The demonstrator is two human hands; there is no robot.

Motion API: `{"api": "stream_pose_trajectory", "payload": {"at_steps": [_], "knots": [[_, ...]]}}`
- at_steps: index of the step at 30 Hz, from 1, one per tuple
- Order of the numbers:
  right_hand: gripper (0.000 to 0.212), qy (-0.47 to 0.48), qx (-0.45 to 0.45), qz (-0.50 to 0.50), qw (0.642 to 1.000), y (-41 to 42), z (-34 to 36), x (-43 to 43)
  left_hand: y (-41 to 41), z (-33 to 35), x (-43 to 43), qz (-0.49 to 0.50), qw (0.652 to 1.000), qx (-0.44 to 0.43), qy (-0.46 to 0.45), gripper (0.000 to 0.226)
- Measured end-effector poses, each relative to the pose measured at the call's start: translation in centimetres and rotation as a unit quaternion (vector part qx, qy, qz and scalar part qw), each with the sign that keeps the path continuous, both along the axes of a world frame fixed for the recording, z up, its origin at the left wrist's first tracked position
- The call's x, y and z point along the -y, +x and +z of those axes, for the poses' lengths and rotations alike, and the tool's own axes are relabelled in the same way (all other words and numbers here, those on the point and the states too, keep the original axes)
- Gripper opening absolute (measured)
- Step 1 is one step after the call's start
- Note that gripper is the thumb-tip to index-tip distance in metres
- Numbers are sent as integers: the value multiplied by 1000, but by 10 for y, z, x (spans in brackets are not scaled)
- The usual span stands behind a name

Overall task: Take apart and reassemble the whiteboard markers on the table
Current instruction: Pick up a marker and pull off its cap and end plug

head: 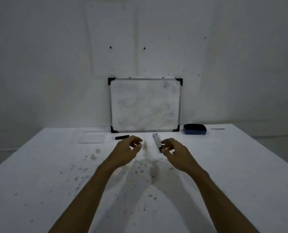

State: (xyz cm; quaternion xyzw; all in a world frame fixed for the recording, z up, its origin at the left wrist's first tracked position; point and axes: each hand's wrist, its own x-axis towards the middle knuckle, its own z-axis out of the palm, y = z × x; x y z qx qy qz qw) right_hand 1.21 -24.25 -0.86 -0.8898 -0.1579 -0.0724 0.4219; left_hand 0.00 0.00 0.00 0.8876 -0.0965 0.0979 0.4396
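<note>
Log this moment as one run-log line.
left hand: open, empty | right hand: open, beside two markers | black cap: on table | whiteboard: leaning on wall

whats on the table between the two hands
In the head view, only bare stained white table lies between the left hand and the right hand; the two white whiteboard markers lie just beside the right hand's fingertips.

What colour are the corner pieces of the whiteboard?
Black, on all four whiteboard corners, in the head view.
</note>
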Motion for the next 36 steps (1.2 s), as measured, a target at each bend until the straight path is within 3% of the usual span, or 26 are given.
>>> {"api": "stream_pose_trajectory", "payload": {"at_steps": [6, 13, 21, 27, 29, 32, 36], "knots": [[38, -3, -16, -127, 992, 48, -33, -20, 33, -46, 19, 38, 998, -46, -12, 23], [37, -62, -19, -257, 964, 84, -47, -38, 44, -71, 25, 54, 998, 8, 40, 22], [36, -43, -82, -261, 961, 87, -45, -34, 45, -74, 24, 53, 997, 15, 45, 23], [35, -87, -68, -237, 965, 88, -45, -25, 44, -74, 25, 53, 996, 25, 67, 27], [35, -24, -56, -205, 977, 80, -37, -18, 42, -71, 28, 60, 998, 11, 24, 28], [33, 112, -82, -113, 984, 56, -19, -27, 40, -61, 33, 73, 990, -12, -118, 35], [35, 124, -130, -17, 984, 25, -12, -56, 40, -46, 44, 61, 943, -32, -325, 44]]}}
